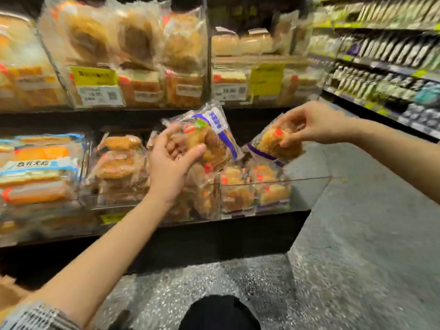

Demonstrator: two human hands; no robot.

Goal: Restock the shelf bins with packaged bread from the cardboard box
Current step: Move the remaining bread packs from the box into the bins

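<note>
Clear-wrapped bread pack (209,136) in left hand (171,167); second pack (273,144) in right hand (314,126).

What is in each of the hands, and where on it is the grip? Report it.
Left hand cups one bread packet from below at its lower left side. Right hand pinches a second bread packet by its upper edge with its fingertips.

We see two clear bread packets (209,136) (273,144) tilted above the clear bin (273,184) — more packets stacked inside
</note>
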